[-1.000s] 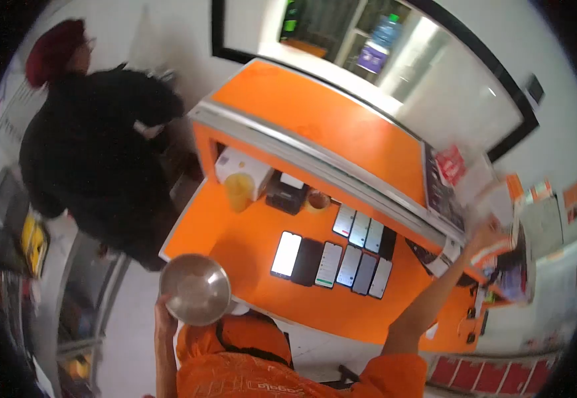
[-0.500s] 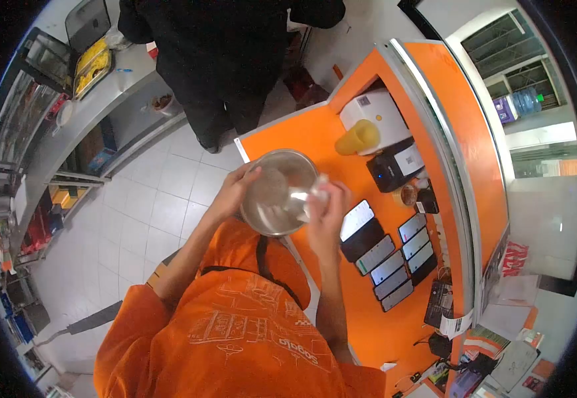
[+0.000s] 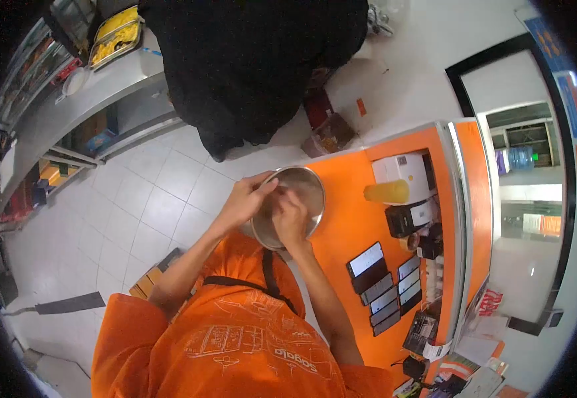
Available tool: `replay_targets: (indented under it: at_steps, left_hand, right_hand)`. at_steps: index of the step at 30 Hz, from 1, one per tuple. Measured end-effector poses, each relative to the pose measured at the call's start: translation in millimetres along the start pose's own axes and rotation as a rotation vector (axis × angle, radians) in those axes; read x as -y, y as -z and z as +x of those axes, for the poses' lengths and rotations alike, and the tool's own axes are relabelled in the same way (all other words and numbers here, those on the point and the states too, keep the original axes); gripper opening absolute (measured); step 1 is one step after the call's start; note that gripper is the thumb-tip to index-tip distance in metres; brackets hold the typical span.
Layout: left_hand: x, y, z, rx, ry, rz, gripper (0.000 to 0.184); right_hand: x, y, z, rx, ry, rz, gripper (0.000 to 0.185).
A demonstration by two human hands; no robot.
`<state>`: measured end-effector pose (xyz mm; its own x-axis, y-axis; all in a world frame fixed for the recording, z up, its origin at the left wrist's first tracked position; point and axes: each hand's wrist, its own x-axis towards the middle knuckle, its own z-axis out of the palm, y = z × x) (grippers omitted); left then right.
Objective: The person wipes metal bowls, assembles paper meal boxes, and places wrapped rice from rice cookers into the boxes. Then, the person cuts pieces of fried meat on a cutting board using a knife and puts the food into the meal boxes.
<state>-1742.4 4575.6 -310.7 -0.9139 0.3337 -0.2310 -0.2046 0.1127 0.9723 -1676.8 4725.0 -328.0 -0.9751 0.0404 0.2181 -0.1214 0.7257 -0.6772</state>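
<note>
A shiny metal bowl is held above my lap, tilted so that its inside faces me. My left hand grips its left rim, with the thumb reaching over the edge. Inside the bowl is my right hand, its fingers curled close to the left thumb. Whatever those right fingers hold, if anything, is hidden from view.
An orange counter on my right carries several phones, a yellow cup and a black device. A person in black stands ahead. On the left runs a metal worktop with a tray of yellow food.
My right hand has moved from the bowl's right rim, where it held something white, into the bowl near my left hand. The view has shifted, and the person in black appears closer.
</note>
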Motion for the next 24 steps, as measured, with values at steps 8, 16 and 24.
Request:
replay_targets:
  at_steps: [8,16,24]
  left_hand:
    - [-30,31,13,0.141,0.216,0.088,0.046]
    - [-2,12,26,0.107,0.098,0.151,0.054]
    - [26,-25,27,-0.016,0.087,0.090,0.051]
  right_hand:
    - [-33,-10,25,0.029,0.275,-0.085,0.019]
    - [-32,47,29,0.038,0.216,-0.339,0.031]
    - [-67,27,-22,0.215,0.034,-0.224,0.027]
